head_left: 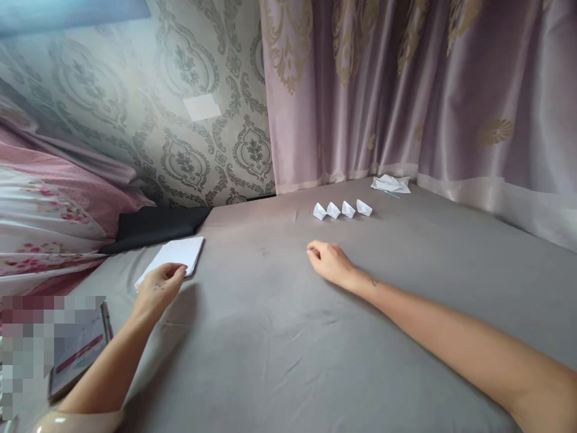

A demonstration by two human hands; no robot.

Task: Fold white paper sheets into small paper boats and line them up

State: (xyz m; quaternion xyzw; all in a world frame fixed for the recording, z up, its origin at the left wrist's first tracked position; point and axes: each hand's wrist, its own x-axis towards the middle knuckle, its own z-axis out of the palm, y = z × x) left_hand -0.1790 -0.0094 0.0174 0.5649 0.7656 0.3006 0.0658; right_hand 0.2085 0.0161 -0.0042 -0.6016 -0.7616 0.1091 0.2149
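My left hand (162, 285) is held over the near edge of a stack of white paper (175, 252), thumb and fingers pinched together, with nothing showing between them. A shadow falls on the grey sheet beside it. My right hand (331, 261) is loosely closed, knuckles up, near the middle of the sheet, and no object shows in it. Beyond it stands a row of several small folded white paper pieces (348, 209), apart from the hand.
Crumpled or folded white paper (390, 183) lies by the curtain (342, 108), with a thin pale blue stick (392, 194) before it. A tablet-like device (83, 349) is at the lower left. Black cloth (157, 227) lies beyond the stack, against floral fabric (49, 222).
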